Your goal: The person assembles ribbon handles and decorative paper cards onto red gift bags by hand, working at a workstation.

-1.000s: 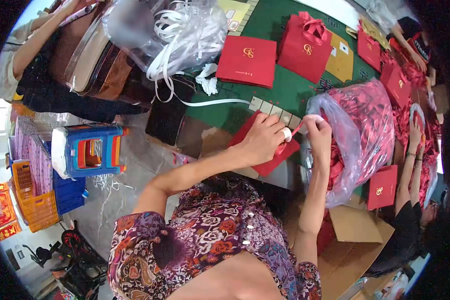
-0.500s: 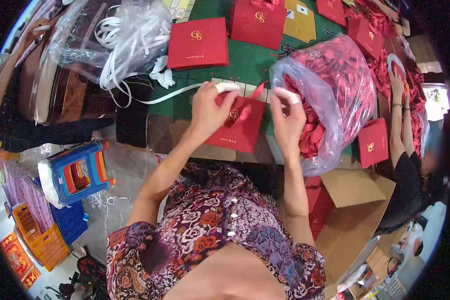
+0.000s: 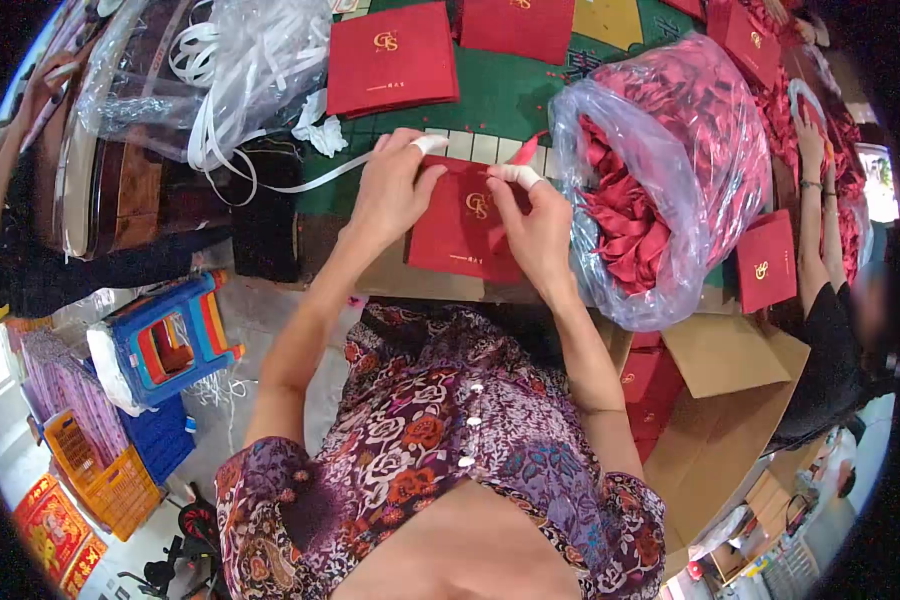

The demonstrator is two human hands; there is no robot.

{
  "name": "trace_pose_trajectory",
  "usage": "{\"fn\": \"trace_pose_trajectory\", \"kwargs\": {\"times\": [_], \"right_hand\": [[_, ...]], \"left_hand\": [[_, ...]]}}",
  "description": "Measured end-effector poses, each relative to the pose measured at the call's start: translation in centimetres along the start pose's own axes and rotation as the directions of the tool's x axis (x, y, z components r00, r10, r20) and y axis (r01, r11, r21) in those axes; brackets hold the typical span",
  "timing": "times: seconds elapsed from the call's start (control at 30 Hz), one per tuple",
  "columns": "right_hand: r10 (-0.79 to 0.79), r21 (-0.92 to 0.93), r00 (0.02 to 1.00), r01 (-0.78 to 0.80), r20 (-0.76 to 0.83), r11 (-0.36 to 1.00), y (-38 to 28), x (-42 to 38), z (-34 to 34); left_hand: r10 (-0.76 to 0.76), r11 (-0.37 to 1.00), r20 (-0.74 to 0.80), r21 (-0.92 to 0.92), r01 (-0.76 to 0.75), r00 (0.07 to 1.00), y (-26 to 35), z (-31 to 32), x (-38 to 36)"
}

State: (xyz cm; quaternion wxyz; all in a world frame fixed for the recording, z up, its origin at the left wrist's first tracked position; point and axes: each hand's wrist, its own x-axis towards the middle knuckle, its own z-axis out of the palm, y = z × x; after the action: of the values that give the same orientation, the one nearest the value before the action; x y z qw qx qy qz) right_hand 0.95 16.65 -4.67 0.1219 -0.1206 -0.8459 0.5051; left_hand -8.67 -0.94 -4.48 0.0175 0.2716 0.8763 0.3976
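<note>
A red gift bag (image 3: 460, 240) with a gold logo lies flat at the table's near edge. My left hand (image 3: 395, 190) is at its top left corner, thumb in front and wrapped index finger behind the edge. A white ribbon (image 3: 315, 187) runs from the left to this hand; its end is hidden there. Over the bag's top right, my right hand (image 3: 540, 230) is closed, thumb and taped index finger pinching a red ribbon (image 3: 527, 150), whose loose end points up behind the fingers. The grip itself is partly hidden.
A clear plastic sack (image 3: 670, 170) of red ribbons stands to the right, above an open cardboard box (image 3: 720, 420). White ribbons (image 3: 260, 70) heap at upper left. Red bags (image 3: 390, 60) lie farther back. Another person's arm (image 3: 812, 200) reaches in at right; stacked stools (image 3: 165, 345) stand left.
My right hand has moved left over the bag and closed on the red ribbon. My left hand has shifted slightly left. The view has tilted a little downward.
</note>
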Motion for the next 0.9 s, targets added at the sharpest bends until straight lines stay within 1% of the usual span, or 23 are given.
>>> {"fn": "trace_pose_trajectory", "kwargs": {"times": [0.03, 0.07, 0.1, 0.13, 0.2, 0.23, 0.27, 0.3, 0.37, 0.4, 0.5, 0.53, 0.57, 0.6, 0.67, 0.73, 0.8, 0.87, 0.9], "right_hand": [[0.005, 0.001, 1.000, -0.005, 0.003, 1.000, 0.1, -0.1, 0.1], [-0.040, -0.056, 0.999, 0.039, -0.005, 0.998, 0.2, -0.1, 0.3], [-0.085, -0.113, 0.996, 0.083, -0.011, 0.990, 0.2, -0.2, 0.5], [-0.080, -0.111, 0.997, 0.079, -0.011, 0.991, 0.4, -0.1, 0.6], [-0.135, -0.179, 0.991, 0.131, -0.011, 0.975, 0.8, -0.2, 0.8], [-0.130, -0.178, 0.991, 0.127, -0.009, 0.976, 0.9, -0.2, 1.0], [-0.181, -0.228, 0.983, 0.171, -0.023, 0.959, 0.9, -0.2, 1.1], [-0.233, -0.278, 0.972, 0.215, -0.035, 0.936, 0.8, -0.2, 1.2], [-0.229, -0.301, 0.973, 0.211, -0.026, 0.930, 0.1, -0.4, 1.4], [-0.231, -0.324, 0.973, 0.212, -0.019, 0.922, -0.3, -0.4, 1.6], [-0.196, -0.289, 0.980, 0.178, -0.035, 0.941, -0.4, -0.5, 2.1], [-0.237, -0.302, 0.969, 0.206, -0.072, 0.931, 0.0, -0.5, 2.4], [-0.234, -0.301, 0.970, 0.203, -0.072, 0.932, -0.1, -0.5, 2.4], [-0.210, -0.292, 0.975, 0.181, -0.069, 0.939, -0.3, -0.5, 2.3], [-0.183, -0.284, 0.981, 0.158, -0.064, 0.946, -0.4, -0.6, 2.4], [-0.143, -0.249, 0.987, 0.123, -0.066, 0.961, -0.3, -0.6, 2.4], [-0.136, -0.255, 0.988, 0.116, -0.065, 0.960, -0.5, -0.5, 2.4], [-0.130, -0.261, 0.989, 0.109, -0.065, 0.959, -0.9, -0.5, 2.5], [-0.057, -0.243, 0.997, 0.044, -0.046, 0.969, -1.2, -0.5, 2.7]], "left_hand": [[0.178, 0.962, 0.005, 0.207, -0.175, 0.984, -0.5, 0.3, -0.1], [0.146, 0.966, 0.080, 0.205, -0.159, 0.986, -0.9, 0.6, -0.3], [0.143, 0.966, 0.084, 0.204, -0.158, 0.986, -1.0, 0.6, -0.3], [0.161, 0.961, 0.078, 0.213, -0.175, 0.984, -1.0, 0.7, -0.3], [0.175, 0.957, 0.078, 0.220, -0.189, 0.981, -1.0, 0.9, -0.4], [0.192, 0.959, 0.048, 0.202, -0.197, 0.980, -0.8, 0.9, -0.5], [0.206, 0.961, 0.016, 0.185, -0.206, 0.978, -0.6, 0.8, -0.5], [0.203, 0.962, 0.018, 0.185, -0.203, 0.979, -0.3, 0.6, -0.5], [0.256, 0.944, -0.012, 0.217, -0.248, 0.966, 0.4, 0.3, -0.5], [0.254, 0.945, -0.009, 0.217, -0.246, 0.967, 0.5, 0.2, -0.5], [0.244, 0.957, 0.004, 0.163, -0.242, 0.970, 0.7, 0.0, -0.5], [0.226, 0.966, 0.012, 0.123, -0.226, 0.974, 0.7, 0.0, -0.4], [0.208, 0.974, 0.023, 0.082, -0.209, 0.978, 0.7, -0.1, -0.3], [0.207, 0.975, 0.026, 0.080, -0.208, 0.978, 0.7, -0.3, -0.2], [0.207, 0.975, 0.101, 0.063, -0.214, 0.973, 0.7, -0.5, 0.1], [0.205, 0.975, 0.110, 0.062, -0.213, 0.973, 0.9, -0.5, 0.2], [0.205, 0.975, 0.118, 0.059, -0.213, 0.972, 0.9, -0.4, 0.1], [0.148, 0.988, 0.147, 0.026, -0.153, 0.978, 1.0, -0.4, 0.0], [0.149, 0.988, 0.147, 0.025, -0.154, 0.978, 1.2, -0.4, -0.1]]}}
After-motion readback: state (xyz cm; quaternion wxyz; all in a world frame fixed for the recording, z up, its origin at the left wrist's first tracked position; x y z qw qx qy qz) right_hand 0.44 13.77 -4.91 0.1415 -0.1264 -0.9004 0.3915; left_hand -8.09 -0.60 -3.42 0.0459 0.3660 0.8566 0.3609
